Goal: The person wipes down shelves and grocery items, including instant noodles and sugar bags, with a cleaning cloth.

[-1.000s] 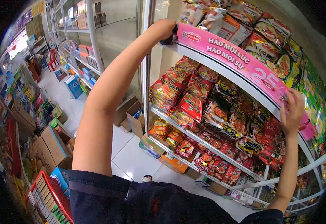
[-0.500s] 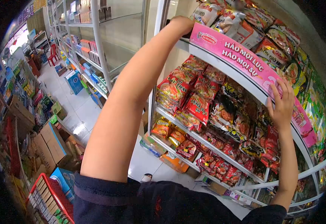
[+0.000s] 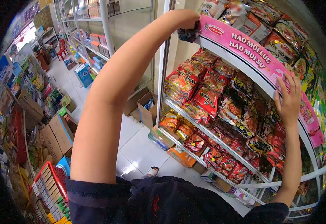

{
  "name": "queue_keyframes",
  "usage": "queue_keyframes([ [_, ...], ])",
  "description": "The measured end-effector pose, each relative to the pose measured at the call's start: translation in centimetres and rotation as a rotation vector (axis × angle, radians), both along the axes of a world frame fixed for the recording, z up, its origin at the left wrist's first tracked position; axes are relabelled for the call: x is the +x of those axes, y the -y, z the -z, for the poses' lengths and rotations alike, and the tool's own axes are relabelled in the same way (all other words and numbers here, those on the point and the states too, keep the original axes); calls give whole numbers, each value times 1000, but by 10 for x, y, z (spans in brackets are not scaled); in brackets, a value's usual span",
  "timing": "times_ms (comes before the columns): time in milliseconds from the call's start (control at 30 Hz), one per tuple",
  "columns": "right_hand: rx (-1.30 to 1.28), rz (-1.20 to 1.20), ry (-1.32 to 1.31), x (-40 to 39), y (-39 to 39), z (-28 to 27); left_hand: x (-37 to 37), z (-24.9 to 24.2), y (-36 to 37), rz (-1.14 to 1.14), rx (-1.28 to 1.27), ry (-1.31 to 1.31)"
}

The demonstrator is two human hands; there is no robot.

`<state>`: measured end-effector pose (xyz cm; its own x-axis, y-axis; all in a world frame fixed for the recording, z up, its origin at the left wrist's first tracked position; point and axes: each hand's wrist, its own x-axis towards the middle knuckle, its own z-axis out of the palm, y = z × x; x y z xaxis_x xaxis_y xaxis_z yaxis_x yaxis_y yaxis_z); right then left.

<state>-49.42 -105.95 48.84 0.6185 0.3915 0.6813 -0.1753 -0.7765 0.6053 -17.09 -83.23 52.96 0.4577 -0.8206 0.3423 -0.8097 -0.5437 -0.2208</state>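
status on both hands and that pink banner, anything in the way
Left hand at left end of pink banner, on unclear dark item. Right hand open against banner. Noodle packets close behind; nothing seen blocking either hand.

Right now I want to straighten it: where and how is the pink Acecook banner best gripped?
Probably pinch the right end of the pink Acecook banner, beyond the right hand, coming from the front. The strip is long and narrow, that end is uncovered, and noodle packets crowd behind its upper edge. How it is fastened cannot be seen.
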Motion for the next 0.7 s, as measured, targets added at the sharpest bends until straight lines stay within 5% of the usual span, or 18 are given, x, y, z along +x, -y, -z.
queue_keyframes([
  [100,-6,-8,7,1,0,1,31,6,7,198,-91,-74],
  [167,-23,-39,-2,1,12,2,54,22,18,90,-278,-196],
  [333,-69,-89,14,5,25,5,39,14,31,-145,-231,-93],
  [700,-117,-25,19,6,38,8,24,18,24,-139,-344,-50],
])
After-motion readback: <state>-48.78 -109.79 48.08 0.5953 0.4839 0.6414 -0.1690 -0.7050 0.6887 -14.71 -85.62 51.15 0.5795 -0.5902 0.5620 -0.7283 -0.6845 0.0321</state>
